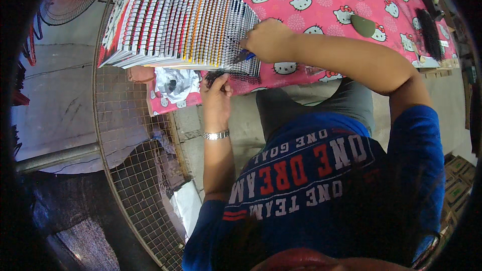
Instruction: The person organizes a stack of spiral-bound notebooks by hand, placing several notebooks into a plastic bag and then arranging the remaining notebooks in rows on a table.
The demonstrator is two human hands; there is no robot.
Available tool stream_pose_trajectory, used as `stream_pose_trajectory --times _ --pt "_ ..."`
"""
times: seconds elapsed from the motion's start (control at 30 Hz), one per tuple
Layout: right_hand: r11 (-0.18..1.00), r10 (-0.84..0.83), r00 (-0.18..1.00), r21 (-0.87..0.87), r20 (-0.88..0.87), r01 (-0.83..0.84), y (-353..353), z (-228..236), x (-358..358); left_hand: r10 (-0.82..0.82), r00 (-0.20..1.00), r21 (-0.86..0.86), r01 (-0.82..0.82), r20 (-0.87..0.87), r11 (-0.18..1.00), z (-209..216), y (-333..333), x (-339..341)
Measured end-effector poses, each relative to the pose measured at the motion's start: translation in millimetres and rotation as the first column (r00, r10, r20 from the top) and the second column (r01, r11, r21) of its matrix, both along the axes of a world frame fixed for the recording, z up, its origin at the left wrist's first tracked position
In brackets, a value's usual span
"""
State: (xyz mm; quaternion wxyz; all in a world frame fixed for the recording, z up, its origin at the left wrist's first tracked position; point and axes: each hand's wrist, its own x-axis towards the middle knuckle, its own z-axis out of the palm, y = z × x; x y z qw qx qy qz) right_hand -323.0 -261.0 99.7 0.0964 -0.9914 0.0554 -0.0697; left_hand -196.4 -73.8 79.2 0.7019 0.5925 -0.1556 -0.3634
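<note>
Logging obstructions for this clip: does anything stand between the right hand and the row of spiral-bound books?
Nothing visible does, beyond the blue-handled tool that the right hand grips at the right end of the row of spiral-bound books. The left hand, holding dark wiry strands, is nearer the person, outside that gap.

passable over the pink cartoon-print tablecloth (326, 20), beyond the right forearm (351, 60); interrupted by an olive-green rounded piece (362, 26). bounded at far right by a black bristly bundle (428, 34). blocked at left by the row of spiral-bound notebooks (175, 15). restricted at the row's right end by the right hand (271, 40) with a blue-handled tool (244, 56), and by the left hand (217, 89) with black wire (214, 76) just below.
</note>
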Motion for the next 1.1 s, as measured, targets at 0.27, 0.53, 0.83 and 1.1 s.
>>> stream_pose_trajectory --times 0.27,0.53,0.83,1.1 --pt "0.998 0.050 0.998 -0.036 0.048 -0.048 9 -2 8 -0.064 0.985 0.114 0.046 0.159 0.992 -4 -10 -13" --pt "0.985 0.083 0.925 -0.172 0.372 -0.019 -2 -34 5 0.032 0.987 0.029 -0.028 -0.156 0.999 -15 -6 -1" --pt "1.000 0.007 1.000 -0.009 -0.004 -0.007 8 -14 1 -0.018 0.999 0.081 0.015 0.042 0.997 -18 -10 -11" --pt "0.983 -0.172 0.980 0.078 0.101 0.165 -2 -17 -23 0.179 0.885 -0.261 -0.312 -0.431 0.914 -13 31 175"
